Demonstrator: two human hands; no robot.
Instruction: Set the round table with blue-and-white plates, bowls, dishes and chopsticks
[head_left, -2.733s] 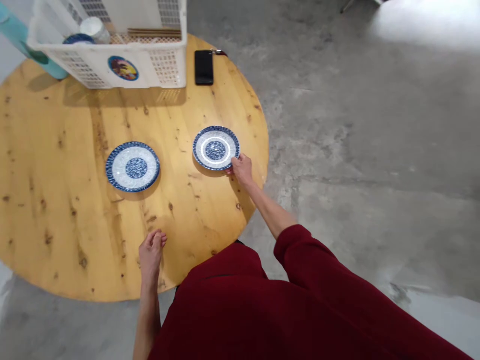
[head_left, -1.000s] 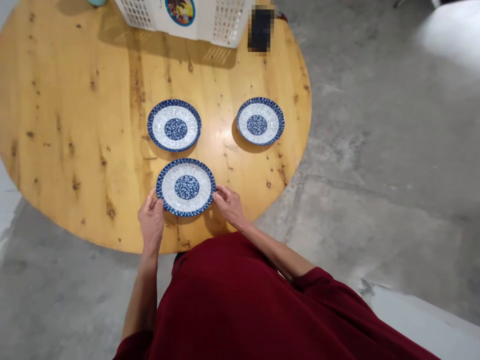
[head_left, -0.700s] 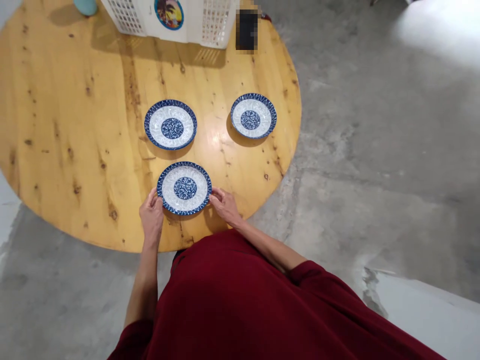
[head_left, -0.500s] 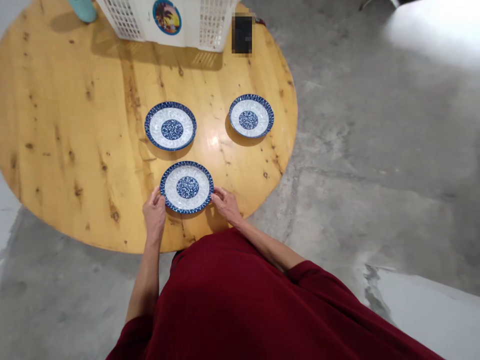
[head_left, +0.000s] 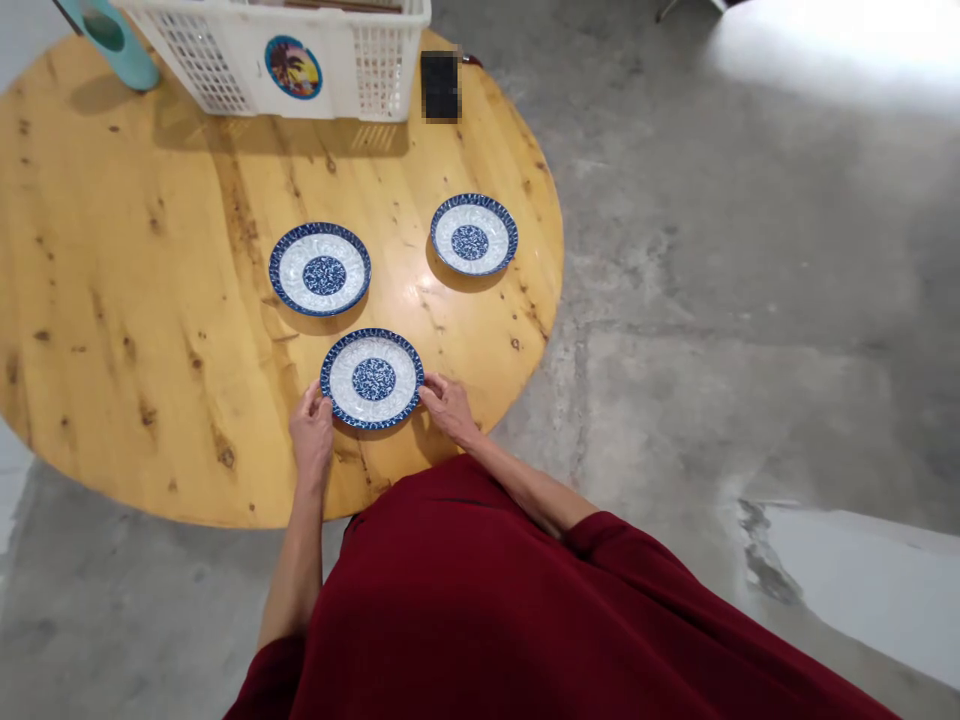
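A round blue-and-white patterned plate (head_left: 373,378) is held near the table's front edge. My left hand (head_left: 311,428) grips its left rim, with the thumb at the edge and the fingers partly hidden. On the opposite rim, my right hand (head_left: 448,405) pinches the plate between thumb and fingers. Whether the plate rests on the wood or is slightly raised, I cannot tell. Two matching plates lie farther back: one plate (head_left: 320,270) just beyond it to the left, another plate (head_left: 474,235) toward the table's right edge.
At the back of the oval wooden table (head_left: 180,300) stands a white plastic basket (head_left: 337,75) with a round picture on its side. A teal bottle (head_left: 124,50) is left of it, and a blurred dark object (head_left: 441,86) lies to its right. Grey concrete floor surrounds the table.
My view has tilted up and turned slightly, so more of the basket and bottle shows and the far plates sit farther left in view. Both hands keep their grip on the near plate.
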